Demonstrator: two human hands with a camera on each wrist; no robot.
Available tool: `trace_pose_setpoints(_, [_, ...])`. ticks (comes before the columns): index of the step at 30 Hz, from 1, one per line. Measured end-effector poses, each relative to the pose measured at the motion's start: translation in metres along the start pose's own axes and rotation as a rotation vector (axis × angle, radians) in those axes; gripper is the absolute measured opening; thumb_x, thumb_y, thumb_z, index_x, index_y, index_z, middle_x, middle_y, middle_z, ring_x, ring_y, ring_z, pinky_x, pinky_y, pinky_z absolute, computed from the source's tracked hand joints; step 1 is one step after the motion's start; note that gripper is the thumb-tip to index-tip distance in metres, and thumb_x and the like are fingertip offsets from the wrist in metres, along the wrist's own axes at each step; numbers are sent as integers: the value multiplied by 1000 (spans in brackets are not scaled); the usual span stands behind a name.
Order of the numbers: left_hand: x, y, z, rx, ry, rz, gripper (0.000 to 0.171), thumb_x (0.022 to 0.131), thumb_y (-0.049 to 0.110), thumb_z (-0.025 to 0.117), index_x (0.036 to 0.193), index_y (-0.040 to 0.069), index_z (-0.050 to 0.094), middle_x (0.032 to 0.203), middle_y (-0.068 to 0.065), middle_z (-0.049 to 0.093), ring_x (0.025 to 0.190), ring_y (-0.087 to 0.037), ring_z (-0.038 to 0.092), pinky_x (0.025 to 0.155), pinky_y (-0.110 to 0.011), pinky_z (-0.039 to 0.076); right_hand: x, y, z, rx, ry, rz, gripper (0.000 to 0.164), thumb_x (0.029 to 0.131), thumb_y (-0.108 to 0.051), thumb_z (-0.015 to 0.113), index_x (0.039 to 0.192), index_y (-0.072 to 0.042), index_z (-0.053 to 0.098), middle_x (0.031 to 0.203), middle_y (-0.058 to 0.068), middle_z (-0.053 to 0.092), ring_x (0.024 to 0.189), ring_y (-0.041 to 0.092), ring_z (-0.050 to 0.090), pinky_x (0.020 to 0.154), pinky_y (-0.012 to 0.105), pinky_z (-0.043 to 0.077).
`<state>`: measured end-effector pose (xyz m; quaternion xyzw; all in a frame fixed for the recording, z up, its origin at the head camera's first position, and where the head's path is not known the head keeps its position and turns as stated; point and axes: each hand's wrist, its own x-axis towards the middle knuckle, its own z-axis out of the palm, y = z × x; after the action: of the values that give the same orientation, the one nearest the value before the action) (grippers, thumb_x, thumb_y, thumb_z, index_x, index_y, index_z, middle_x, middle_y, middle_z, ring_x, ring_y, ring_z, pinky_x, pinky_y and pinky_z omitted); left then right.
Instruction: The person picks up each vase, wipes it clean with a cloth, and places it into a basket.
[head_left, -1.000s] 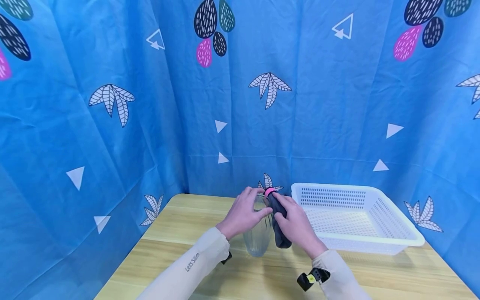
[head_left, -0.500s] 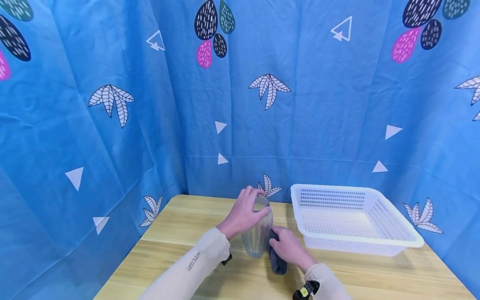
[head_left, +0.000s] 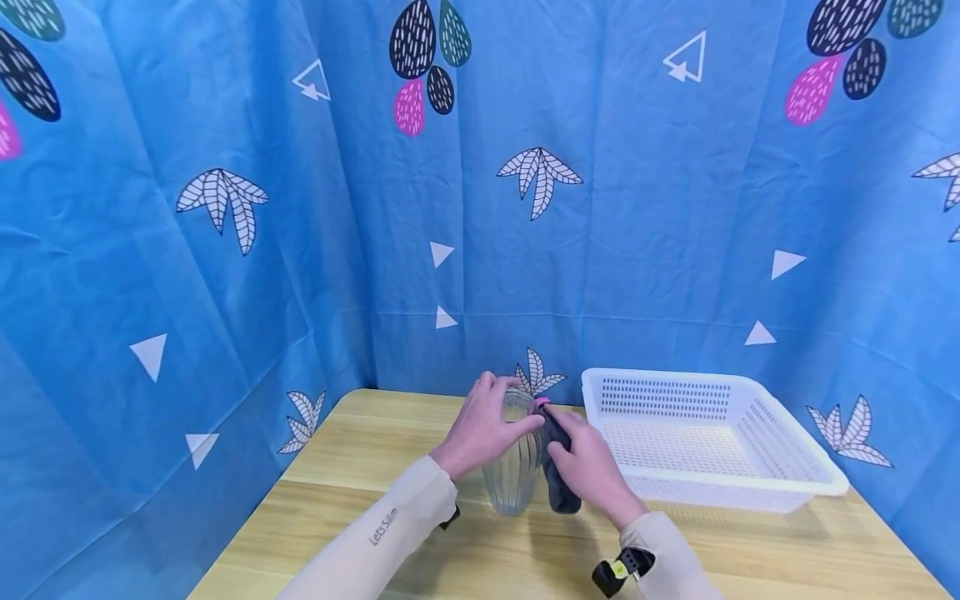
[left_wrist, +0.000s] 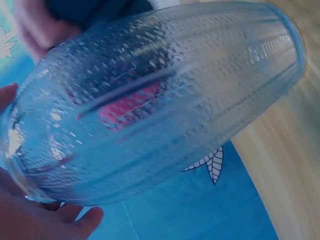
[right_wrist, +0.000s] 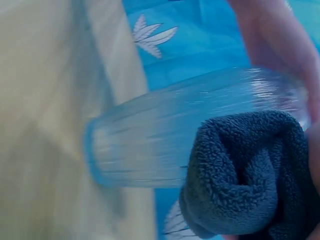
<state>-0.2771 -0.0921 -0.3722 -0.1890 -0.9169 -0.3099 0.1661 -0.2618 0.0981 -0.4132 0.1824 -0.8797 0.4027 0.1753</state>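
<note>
A clear ribbed glass vase point(head_left: 513, 483) is held near its top by my left hand point(head_left: 482, 429), thumb on the near side and fingers around the far side of the rim. My right hand point(head_left: 594, 467) grips a bunched dark grey terry towel point(head_left: 562, 493) along the vase's right side. The towel's pink part point(head_left: 542, 402) shows by the rim, and through the glass in the left wrist view. In the right wrist view, rolled towel folds point(right_wrist: 240, 185) cover part of the vase point(right_wrist: 145, 140), whose narrower base points left.
A white perforated plastic basket point(head_left: 738, 482) stands on the wooden table point(head_left: 375, 433), right of my hands. Blue patterned cloth point(head_left: 480, 250) hangs behind the table and along its sides.
My right hand slid the towel down the vase's side toward the base, then came back up near the rim. The left hand and the vase stay almost in place.
</note>
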Motion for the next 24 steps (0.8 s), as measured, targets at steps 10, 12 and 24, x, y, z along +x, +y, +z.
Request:
trace_pose_setpoints(10, [-5, 6, -4, -36, -55, 12, 53, 91, 41, 64, 137, 14, 58, 121, -4, 52, 109, -19, 50, 90, -39, 45, 1, -21, -6, -88, 32, -91, 60, 89, -6, 63, 148, -12, 52, 138, 16, 58, 114, 32, 62, 89, 49, 51])
trace_pose_setpoints(12, [-4, 5, -2, -30, -41, 11, 52, 88, 38, 62, 134, 13, 59, 117, -2, 50, 107, -18, 46, 88, -37, 43, -2, -17, -1, -99, -10, -59, 60, 91, -8, 62, 150, -12, 49, 139, 16, 57, 113, 32, 61, 89, 48, 51])
trace_pose_setpoints(24, [1, -2, 8, -26, 9, 98, 55, 92, 52, 63, 133, 15, 58, 113, 3, 51, 110, -17, 46, 91, -36, 44, -16, 20, 25, -145, -288, 43, 46, 90, -11, 65, 135, 0, 61, 124, 20, 67, 110, 33, 65, 92, 51, 51])
